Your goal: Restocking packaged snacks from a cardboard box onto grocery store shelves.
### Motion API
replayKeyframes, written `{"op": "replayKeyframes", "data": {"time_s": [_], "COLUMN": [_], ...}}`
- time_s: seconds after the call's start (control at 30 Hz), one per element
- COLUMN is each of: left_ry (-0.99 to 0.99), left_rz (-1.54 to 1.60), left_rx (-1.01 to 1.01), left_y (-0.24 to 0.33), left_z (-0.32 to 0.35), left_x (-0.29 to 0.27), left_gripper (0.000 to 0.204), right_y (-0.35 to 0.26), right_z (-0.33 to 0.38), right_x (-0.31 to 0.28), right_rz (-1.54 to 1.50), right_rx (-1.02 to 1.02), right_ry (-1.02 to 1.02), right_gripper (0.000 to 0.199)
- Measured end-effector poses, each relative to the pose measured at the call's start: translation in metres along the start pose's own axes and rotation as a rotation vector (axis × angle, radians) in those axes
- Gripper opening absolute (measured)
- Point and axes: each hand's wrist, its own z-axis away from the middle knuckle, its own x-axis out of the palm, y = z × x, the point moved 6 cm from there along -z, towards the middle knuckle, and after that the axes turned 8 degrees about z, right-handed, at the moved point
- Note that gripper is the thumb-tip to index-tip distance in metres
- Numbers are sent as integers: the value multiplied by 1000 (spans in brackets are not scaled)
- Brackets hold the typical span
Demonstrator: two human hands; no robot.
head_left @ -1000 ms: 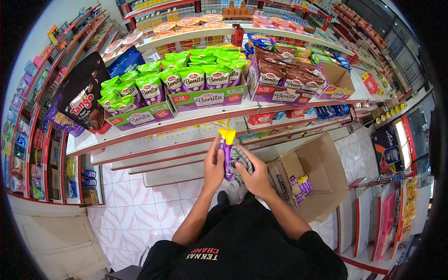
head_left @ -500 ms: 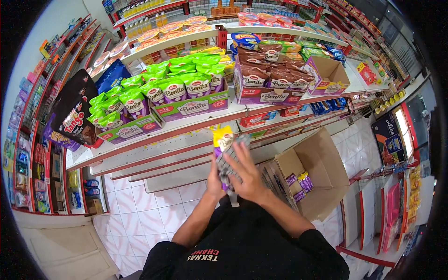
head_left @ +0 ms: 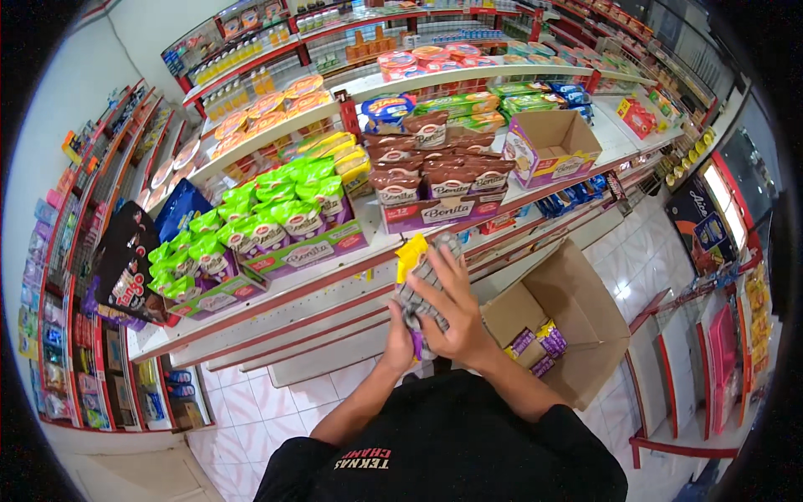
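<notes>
In front of my chest, above the floor, I hold a snack packet with a yellow top (head_left: 409,253) and purple lower end. My left hand (head_left: 398,343) is wrapped round its lower left side. Across its front, my right hand (head_left: 460,316) presses a grey patterned cloth (head_left: 425,289) against the packet. The cloth and my fingers cover most of the packet. Below and to the right, an open cardboard carton (head_left: 577,293) holds several purple-and-yellow packets (head_left: 550,339).
Ahead runs a white shelf (head_left: 276,289) with a red edge. On it stand display boxes of green packets (head_left: 259,226) and brown packets (head_left: 427,180), plus an opened display box (head_left: 552,151). Black pouches (head_left: 125,268) stand at its left end. More racks (head_left: 694,368) are at the right.
My view has shifted, so the shelf sits farther left in it. The packet and both hands remain together; my right hand and the cloth have shifted slightly over the packet.
</notes>
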Motion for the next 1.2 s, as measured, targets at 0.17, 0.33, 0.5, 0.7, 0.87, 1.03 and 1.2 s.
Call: {"op": "replayKeyframes", "data": {"time_s": [0.17,0.33,0.5,0.7,0.87,1.03,1.2], "left_ry": [-94,-204,-118,-542,-596,-554,-508], "left_rz": [-104,12,-74,-470,-548,-363,-528], "left_rx": [77,321,9,-170,-90,-65,-77], "left_y": [1,55,49,54,52,66,55], "left_z": [-26,-54,-63,-76,-95,-112,-116], "left_x": [1,58,37,86,88,87,91], "left_gripper": [76,82,66,55,64,66,60], "right_y": [4,14,68,68,79,101,121], "right_z": [-6,16,-11,-85,-102,-125,-133], "right_x": [-11,-17,-70,-117,-129,-164,-181], "right_rz": [-177,-159,-153,-109,-173,-195,-179], "right_rx": [145,45,198,77,107,429,376], "right_ry": [143,-30,-20,-204,-387,-237,-155], "right_gripper": [53,49,31,44,27,25,24]}}
